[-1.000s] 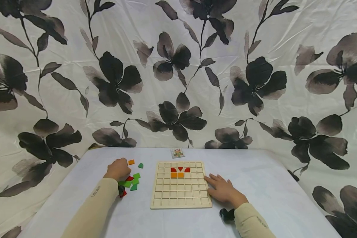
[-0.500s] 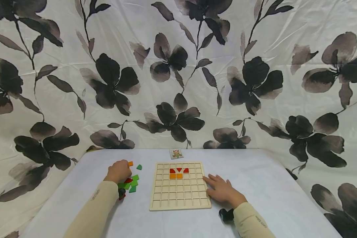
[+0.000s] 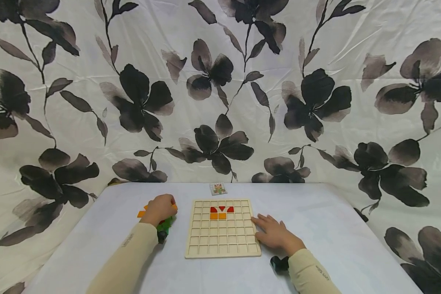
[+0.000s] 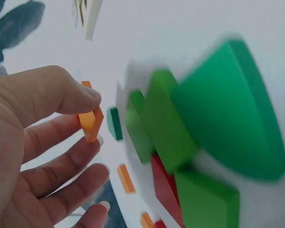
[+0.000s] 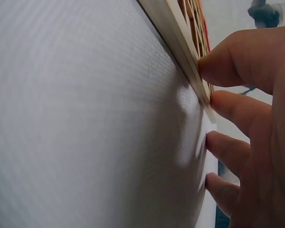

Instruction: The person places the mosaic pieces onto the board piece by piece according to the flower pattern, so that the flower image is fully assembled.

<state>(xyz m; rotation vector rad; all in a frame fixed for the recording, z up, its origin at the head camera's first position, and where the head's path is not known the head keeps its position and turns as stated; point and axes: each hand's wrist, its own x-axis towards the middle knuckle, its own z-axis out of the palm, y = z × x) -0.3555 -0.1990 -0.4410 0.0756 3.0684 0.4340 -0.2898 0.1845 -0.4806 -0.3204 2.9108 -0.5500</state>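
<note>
My left hand [image 3: 161,209] pinches an orange tile [image 4: 90,121] between thumb and index finger, to the left of the wooden grid board [image 3: 224,239]. Below that hand lie green tiles [image 4: 166,123] and a red tile [image 4: 166,187], partly hidden by the hand in the head view. My right hand [image 3: 275,234] touches the board's right edge with its thumb and index fingertips, its fingers extended. Near the board's top sit several red pieces [image 3: 230,209] and, under them, two orange squares [image 3: 222,216].
A small picture card [image 3: 218,188] lies behind the board on the white table [image 3: 316,216]. More orange tiles [image 3: 141,214] lie left of my left hand. A floral curtain [image 3: 220,81] hangs behind the table.
My left hand has taken hold of an orange tile and moved right, over the green tiles. Orange tiles to its left have come into view. My right hand stays at the board's edge.
</note>
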